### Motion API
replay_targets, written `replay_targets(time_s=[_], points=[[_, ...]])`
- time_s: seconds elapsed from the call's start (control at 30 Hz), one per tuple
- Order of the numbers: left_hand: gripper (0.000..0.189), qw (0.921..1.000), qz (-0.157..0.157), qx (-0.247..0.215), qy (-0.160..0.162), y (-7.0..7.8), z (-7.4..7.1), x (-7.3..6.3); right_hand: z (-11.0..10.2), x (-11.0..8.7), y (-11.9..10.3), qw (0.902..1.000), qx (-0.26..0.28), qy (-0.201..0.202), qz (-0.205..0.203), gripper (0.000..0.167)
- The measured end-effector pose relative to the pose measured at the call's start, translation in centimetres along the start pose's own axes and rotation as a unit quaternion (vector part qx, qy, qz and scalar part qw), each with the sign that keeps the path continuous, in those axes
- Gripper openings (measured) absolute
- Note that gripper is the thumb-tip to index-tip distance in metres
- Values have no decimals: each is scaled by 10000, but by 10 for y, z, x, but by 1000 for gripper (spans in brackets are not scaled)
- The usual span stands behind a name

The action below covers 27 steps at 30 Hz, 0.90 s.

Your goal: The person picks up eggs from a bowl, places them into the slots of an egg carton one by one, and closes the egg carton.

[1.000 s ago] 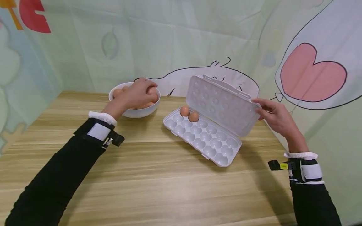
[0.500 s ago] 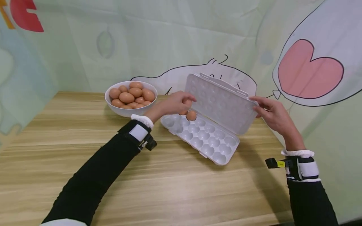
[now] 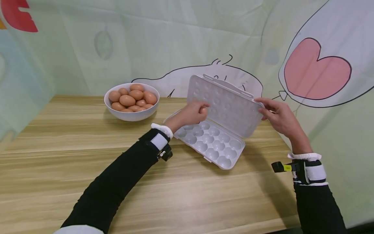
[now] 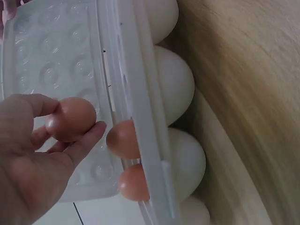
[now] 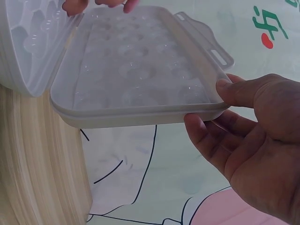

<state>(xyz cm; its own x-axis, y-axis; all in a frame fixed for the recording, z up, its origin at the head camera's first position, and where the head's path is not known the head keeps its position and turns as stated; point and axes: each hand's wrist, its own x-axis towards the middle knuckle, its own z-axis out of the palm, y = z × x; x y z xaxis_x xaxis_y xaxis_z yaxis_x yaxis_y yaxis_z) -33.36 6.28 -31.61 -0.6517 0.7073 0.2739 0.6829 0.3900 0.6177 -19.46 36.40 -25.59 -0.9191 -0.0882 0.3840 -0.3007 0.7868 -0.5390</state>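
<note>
And the egg (image 4: 71, 119) has just been swung across from the bowl (image 3: 131, 116) and brought in over the far left end of the egg box (image 3: 201, 146)! It is pinched between the thumb and fingers of the left hand (image 3: 193, 113), as shown from the left wrist, and has not been let go. Just beside it, two seated eggs (image 4: 124, 139) are held by the box, so a third is judged to be in mid-transfer; rows of cups (image 3: 224, 161) are laid out toward the near right. The hinged lid (image 3: 223, 104), meanwhile, is being propped up: its upper right corner is gripped between thumb and fingers by the right hand (image 3: 280, 118), hardly shifted over the last second. Further left, the bowl's pile of brown eggs (image 3: 127, 100) has been uncovered. All of it is borne by a wood-grained table (image 3: 163, 198). Beyond, the scene is closed off by a pale green backdrop (image 3: 146, 39), printed with a cartoon figure (image 3: 179, 78) and, to the right, a balloon (image 3: 347, 29) with a pink heart (image 3: 312, 74)
</note>
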Motion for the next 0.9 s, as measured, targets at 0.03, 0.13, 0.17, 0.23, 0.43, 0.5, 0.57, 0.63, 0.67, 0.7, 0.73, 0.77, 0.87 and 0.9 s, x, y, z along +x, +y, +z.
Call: replay_targets(time_s=[0.03,0.13,0.17,0.23,0.43,0.5,0.57,0.63,0.67,0.7,0.73,0.77,0.87,0.9], points=[[33,9998,-1,183,57,0,2,1,0,0,0,10000,-3,4,0,38],[23,9973,-223,687,153,2,6,3,1,0,0,10000,4,3,2,37],[24,9964,-351,763,120,2,8,4,1,0,-1,10000,10,2,-4,37],[31,9936,-641,930,101,3,10,3,1,0,-1,10000,6,1,-20,37],[36,9885,-732,1318,131,5,18,3,1,1,-1,10000,-4,5,-60,37],[35,9862,-590,1537,186,4,21,4,1,1,-1,10000,-8,7,-59,37],[35,9826,-478,1785,196,3,24,3,2,1,-1,10000,-3,9,-62,37],[39,9788,-360,2005,196,2,27,3,2,1,0,10000,4,7,-47,37],[39,9768,-315,2112,173,2,28,3,2,1,0,10000,6,9,-35,37],[39,9750,-309,2193,162,1,30,3,2,1,0,10000,2,12,-30,37],[38,9735,-319,2262,141,1,31,3,2,1,0,10000,6,11,-19,37],[38,9718,-311,2335,127,0,31,3,2,1,0,10000,0,14,-12,37],[36,9665,-298,2547,94,-4,35,4,1,0,1,10000,-28,34,3,37],[34,9645,-283,2625,96,-5,37,4,1,0,1,10000,-37,43,3,37]])
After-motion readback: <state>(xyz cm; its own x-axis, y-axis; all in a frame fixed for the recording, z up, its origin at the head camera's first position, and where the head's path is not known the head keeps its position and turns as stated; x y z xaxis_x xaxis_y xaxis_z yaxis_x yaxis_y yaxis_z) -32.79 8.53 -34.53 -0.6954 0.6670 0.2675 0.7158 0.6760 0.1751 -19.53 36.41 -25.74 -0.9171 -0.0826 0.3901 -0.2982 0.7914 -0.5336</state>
